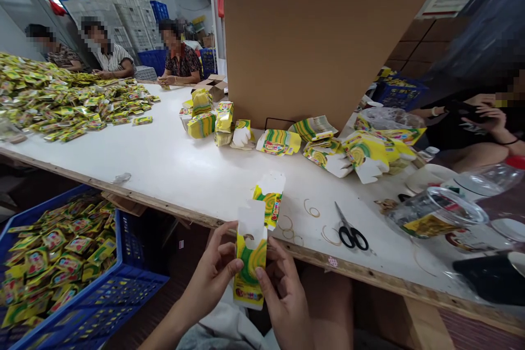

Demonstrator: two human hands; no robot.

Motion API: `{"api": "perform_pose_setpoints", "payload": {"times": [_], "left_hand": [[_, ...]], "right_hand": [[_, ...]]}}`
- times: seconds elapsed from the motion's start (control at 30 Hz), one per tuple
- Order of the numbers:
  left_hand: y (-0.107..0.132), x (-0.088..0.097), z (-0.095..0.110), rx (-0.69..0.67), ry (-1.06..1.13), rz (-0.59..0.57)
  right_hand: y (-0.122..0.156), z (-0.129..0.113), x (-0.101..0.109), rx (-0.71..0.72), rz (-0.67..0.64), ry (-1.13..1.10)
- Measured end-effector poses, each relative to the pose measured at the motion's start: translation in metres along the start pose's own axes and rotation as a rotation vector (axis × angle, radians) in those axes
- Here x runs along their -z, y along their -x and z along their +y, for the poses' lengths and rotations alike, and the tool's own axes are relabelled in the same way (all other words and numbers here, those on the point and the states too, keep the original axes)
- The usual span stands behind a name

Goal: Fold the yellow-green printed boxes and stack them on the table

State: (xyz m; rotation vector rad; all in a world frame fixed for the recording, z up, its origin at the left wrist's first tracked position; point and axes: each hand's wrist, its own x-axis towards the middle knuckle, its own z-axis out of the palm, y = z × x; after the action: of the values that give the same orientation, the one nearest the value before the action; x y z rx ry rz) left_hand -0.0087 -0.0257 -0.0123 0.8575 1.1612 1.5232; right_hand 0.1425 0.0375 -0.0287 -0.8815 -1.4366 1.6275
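Note:
Between my hands, just in front of the table edge, is a yellow and green printed carton (251, 262) with a white flap standing up at its top. My left hand (213, 262) pinches its left side, thumb on the front face. On the right side my right hand (285, 290) grips it the same way, thumb near the lower front. Behind it on the table lies another yellow and green carton (270, 197) with its white flap pointing away. Loose rubber bands (312, 209) and black-handled scissors (348, 229) lie to the right of my hands.
Bundles of flat cartons (279, 142) line a tall cardboard sheet (311, 38). Many small yellow packets (82, 101) are heaped at the far left. A blue crate (118, 246) of packets stands below left. Plastic jars (438, 213) crowd the right. Several people sit around the table.

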Motion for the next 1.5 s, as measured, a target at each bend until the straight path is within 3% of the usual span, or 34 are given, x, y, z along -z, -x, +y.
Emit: {"api": "perform_pose_setpoints", "payload": {"times": [0.17, 0.3, 0.53, 0.7, 0.8, 0.93, 1.07, 1.33, 1.5], "left_hand": [[0.004, 0.007, 0.007, 0.103, 0.080, -0.175], [0.006, 0.002, 0.006, 0.137, 0.159, -0.232], [0.006, -0.001, 0.003, 0.084, 0.133, -0.212], [0.002, 0.004, 0.000, 0.045, 0.019, -0.119], [0.002, 0.003, -0.002, 0.039, -0.070, -0.077], [0.005, 0.000, 0.000, 0.071, -0.111, -0.142], [0.006, -0.001, 0.005, 0.092, -0.019, -0.179], [0.004, -0.003, 0.007, 0.115, 0.006, -0.136], [0.004, -0.005, 0.008, 0.105, 0.021, -0.071]], "right_hand": [[-0.010, -0.014, 0.011, 0.034, -0.173, 0.040], [-0.015, -0.024, 0.013, 0.131, -0.158, 0.181], [-0.016, -0.010, 0.013, 0.149, 0.027, 0.107], [-0.016, -0.019, 0.026, 0.266, -0.044, 0.240], [-0.015, -0.025, 0.025, 0.094, -0.105, 0.281], [-0.013, -0.023, 0.015, -0.062, -0.133, 0.236], [-0.013, -0.022, 0.011, -0.057, -0.116, 0.310], [-0.013, -0.024, 0.009, -0.043, -0.115, 0.499], [-0.012, -0.022, 0.013, 0.100, -0.075, 0.497]]}}
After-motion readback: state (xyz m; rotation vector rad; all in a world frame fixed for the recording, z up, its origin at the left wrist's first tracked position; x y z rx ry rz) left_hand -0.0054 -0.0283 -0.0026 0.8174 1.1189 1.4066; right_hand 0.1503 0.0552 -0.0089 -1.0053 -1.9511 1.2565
